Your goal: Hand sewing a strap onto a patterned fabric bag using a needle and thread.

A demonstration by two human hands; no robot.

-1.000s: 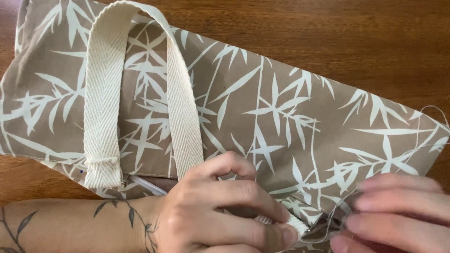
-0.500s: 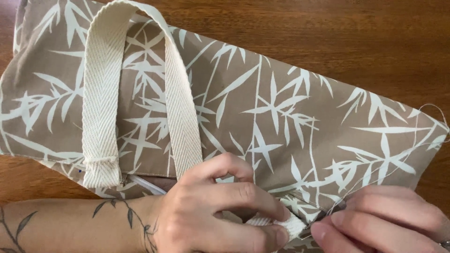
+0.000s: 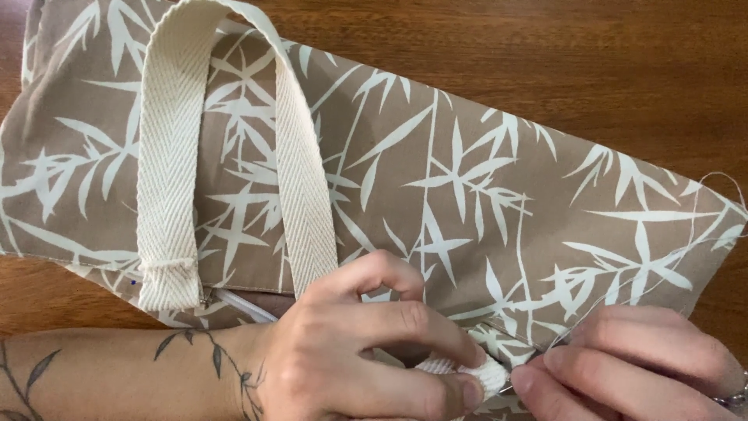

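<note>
Pinching one strap end [image 3: 483, 373], two hands [image 3: 366, 351] perhaps sew one bag [image 3: 467, 179].

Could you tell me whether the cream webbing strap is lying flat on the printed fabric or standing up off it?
Flat. The strap lies against the tan leaf-print fabric in a loop, both legs resting on it.

Right hand [image 3: 631, 362] slid left, fingertips now meeting left hand [image 3: 366, 351] at strap end [image 3: 475, 373].

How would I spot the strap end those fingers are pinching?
Start at the tan leaf-print fabric on the wooden table. Follow its near edge to the left hand; its fingertips pinch the cream woven strap end, unlike the other end, lying flat further left.
</note>
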